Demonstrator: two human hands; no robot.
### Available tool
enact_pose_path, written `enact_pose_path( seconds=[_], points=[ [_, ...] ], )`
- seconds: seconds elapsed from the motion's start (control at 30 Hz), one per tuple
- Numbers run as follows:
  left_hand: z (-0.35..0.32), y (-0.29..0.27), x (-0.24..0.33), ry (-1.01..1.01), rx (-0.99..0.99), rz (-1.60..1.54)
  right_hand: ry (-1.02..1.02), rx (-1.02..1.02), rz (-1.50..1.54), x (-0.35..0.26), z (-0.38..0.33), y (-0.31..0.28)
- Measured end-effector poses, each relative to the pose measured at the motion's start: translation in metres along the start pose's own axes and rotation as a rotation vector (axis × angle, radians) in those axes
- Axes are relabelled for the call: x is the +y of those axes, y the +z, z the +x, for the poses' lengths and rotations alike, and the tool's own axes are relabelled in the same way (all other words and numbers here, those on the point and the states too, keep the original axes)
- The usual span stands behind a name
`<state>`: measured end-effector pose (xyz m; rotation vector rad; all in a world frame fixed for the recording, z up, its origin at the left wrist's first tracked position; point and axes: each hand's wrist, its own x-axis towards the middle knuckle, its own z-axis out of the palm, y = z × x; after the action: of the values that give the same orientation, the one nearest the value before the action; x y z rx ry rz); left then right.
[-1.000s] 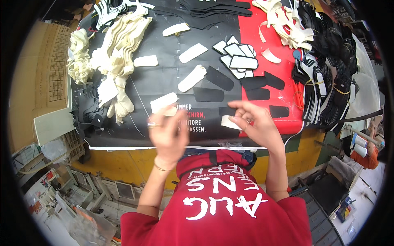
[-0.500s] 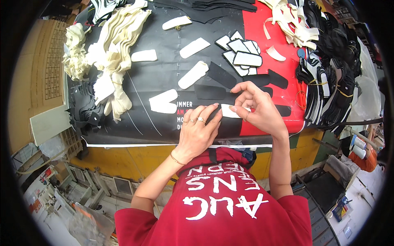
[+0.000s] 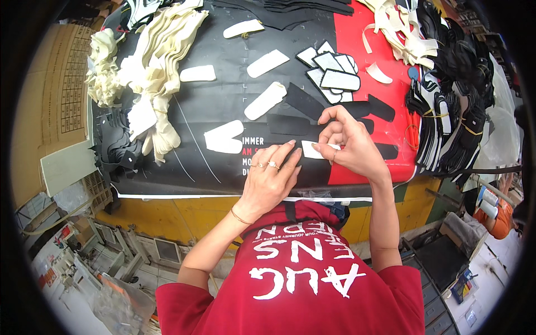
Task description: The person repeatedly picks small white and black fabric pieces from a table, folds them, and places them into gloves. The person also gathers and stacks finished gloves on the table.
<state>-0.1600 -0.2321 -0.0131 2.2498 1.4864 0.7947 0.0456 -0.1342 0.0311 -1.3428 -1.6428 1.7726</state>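
My right hand [image 3: 350, 146] has its thumb and fingers pinched on a small white fabric piece [image 3: 312, 149], low over the table near its front edge. Beside that piece, to the left, my left hand [image 3: 269, 174] rests with fingers stretched out and slightly apart, gripping nothing I can see. Dark fabric pieces [image 3: 287, 125] lie flat just beyond both hands. Left of them is a pair of overlapping white pieces [image 3: 223, 138]. Farther back lie single white pieces [image 3: 266, 101] and a small pile of white pieces with black edging [image 3: 340, 80].
Cream fabric strips [image 3: 158, 61] are heaped at the left, above dark grey pieces [image 3: 120, 145]. More cream strips [image 3: 403, 33] lie at the back right. Bundled black-and-white pieces [image 3: 435, 134] line the right edge, beside red-handled scissors [image 3: 412, 129]. Another person's orange sleeve [image 3: 494, 223] shows far right.
The view has shifted slightly. Both hands stay in nearly the same place, with the right still pinching the white fabric piece.
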Motion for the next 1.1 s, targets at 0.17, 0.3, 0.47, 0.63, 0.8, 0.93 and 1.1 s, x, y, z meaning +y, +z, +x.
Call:
enact_pose_path(
  seconds=[0.17,0.3,0.47,0.63,0.8,0.93,1.1],
  points=[
    [0.0004,0.0002,-0.0007,0.032,0.008,0.045,0.012,0.008,0.004,-0.0009,-0.0012,0.0012],
    [0.0005,0.0005,-0.0010,0.037,0.014,0.046,0.018,0.011,0.011,0.0006,-0.0018,0.0015],
    [0.0011,0.0009,-0.0017,0.038,0.018,0.034,-0.051,0.033,-0.029,0.0053,-0.0011,0.0037],
    [0.0017,0.0009,-0.0007,0.038,0.017,0.045,-0.029,0.005,-0.023,0.0057,-0.0001,0.0010],
    [0.0019,0.0004,0.0012,0.041,0.005,0.077,-0.005,0.002,-0.021,0.0037,-0.0002,-0.0001],
    [0.0014,0.0007,0.0018,0.030,0.001,0.073,-0.010,0.005,-0.003,0.0042,-0.0003,0.0005],
    [-0.0001,0.0019,0.0027,0.005,-0.004,0.053,-0.014,0.006,0.005,0.0054,-0.0001,0.0001]
  ],
)
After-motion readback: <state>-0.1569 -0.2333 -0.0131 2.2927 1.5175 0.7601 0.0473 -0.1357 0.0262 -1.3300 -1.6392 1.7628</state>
